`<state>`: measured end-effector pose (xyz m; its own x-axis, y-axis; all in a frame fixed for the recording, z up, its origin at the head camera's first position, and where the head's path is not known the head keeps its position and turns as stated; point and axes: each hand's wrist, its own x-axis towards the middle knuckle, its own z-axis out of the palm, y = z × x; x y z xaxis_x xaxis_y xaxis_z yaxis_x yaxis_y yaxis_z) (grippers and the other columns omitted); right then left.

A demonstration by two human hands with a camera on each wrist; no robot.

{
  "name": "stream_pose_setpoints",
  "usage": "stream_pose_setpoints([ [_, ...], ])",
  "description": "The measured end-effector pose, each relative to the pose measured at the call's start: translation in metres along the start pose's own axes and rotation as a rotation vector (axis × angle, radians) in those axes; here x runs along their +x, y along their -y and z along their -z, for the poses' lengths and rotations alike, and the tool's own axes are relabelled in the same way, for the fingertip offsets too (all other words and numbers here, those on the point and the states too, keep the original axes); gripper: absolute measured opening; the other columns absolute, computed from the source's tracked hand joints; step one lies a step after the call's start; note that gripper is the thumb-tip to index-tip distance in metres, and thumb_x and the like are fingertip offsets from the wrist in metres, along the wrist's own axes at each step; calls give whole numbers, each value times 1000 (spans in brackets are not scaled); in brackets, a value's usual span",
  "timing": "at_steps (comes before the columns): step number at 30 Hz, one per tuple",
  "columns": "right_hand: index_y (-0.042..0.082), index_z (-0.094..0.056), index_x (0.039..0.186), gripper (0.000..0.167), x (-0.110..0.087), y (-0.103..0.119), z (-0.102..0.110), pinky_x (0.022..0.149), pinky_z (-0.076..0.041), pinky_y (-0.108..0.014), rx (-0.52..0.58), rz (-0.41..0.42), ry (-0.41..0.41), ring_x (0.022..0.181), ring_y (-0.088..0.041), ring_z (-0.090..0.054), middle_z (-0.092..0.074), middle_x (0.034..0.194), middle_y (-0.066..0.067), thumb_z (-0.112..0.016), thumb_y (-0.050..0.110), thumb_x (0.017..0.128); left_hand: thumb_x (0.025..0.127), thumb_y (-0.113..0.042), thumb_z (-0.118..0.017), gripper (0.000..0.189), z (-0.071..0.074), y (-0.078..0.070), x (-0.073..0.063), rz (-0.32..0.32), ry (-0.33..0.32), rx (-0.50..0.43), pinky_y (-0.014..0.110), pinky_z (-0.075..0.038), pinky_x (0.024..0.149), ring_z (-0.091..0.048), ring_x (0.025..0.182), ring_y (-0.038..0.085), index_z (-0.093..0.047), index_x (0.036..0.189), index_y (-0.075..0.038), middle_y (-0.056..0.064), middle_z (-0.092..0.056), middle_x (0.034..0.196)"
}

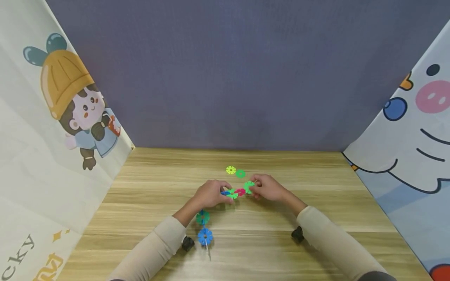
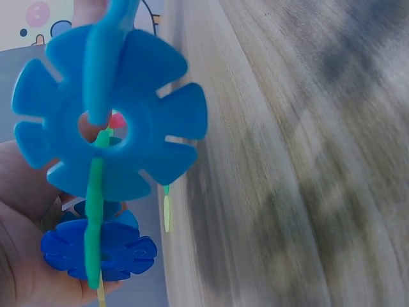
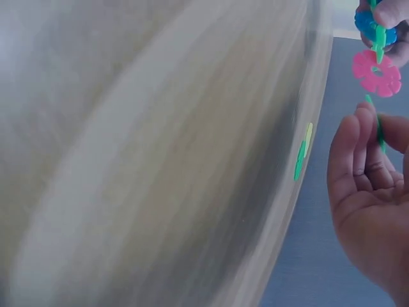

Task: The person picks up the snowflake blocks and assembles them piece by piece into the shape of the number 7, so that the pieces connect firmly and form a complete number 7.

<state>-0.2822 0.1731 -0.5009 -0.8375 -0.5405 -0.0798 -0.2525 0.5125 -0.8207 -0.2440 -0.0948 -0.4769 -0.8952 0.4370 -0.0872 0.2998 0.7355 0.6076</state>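
My left hand (image 1: 211, 194) holds a chain of flower-shaped interlocking plastic discs. A dark blue disc (image 2: 64, 249), a green disc (image 1: 232, 194) and a pink disc (image 3: 364, 67) lie along it by the fingers. The chain's other end, with a teal-green disc (image 1: 202, 217) and a blue disc (image 1: 205, 236), trails below the left wrist; a large light blue disc (image 2: 150, 121) is close to the left wrist camera. Between thumb and fingers, my right hand (image 1: 268, 188) pinches a loose-looking green disc (image 1: 249, 187), its edge close to the pink one. A small gap shows between them in the right wrist view.
Beyond the hands, a yellow disc (image 1: 231, 170) and a green disc (image 1: 240, 173) lie side by side on the wooden table (image 1: 158, 168). A grey-blue panel (image 1: 239, 78) stands behind, with printed white panels at left and right.
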Motion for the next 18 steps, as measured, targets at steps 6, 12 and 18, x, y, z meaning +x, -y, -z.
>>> stream_pose_setpoints([
  [6, -5, -57, 113, 18, -3, -5, -4, 62, -60, -32, 177, -58, 5, 65, -16, -66, -71, 82, -21, -60, 9, 101, 84, -41, -83, 42, 1, -1, 0, 6, -4, 6, 31, -53, 66, -68, 86, 12, -73, 120, -22, -3, -75, 97],
  [12, -7, -55, 117, 22, -6, -4, -7, 64, -61, -31, 278, -113, 1, 66, -15, -66, -71, 87, -25, -59, 6, 100, 85, -41, -82, 42, 0, -4, 1, 9, -6, 3, 30, -52, 65, -67, 83, 10, -73, 121, -22, -3, -75, 96],
  [18, -8, -54, 114, 18, -10, -2, -13, 64, -60, -28, 389, -150, -10, 66, -13, -65, -70, 80, -12, -57, 6, 101, 85, -39, -83, 44, -3, -5, 2, -17, -47, 47, 31, -55, 70, -68, 85, 14, -73, 123, -20, 1, -76, 101],
])
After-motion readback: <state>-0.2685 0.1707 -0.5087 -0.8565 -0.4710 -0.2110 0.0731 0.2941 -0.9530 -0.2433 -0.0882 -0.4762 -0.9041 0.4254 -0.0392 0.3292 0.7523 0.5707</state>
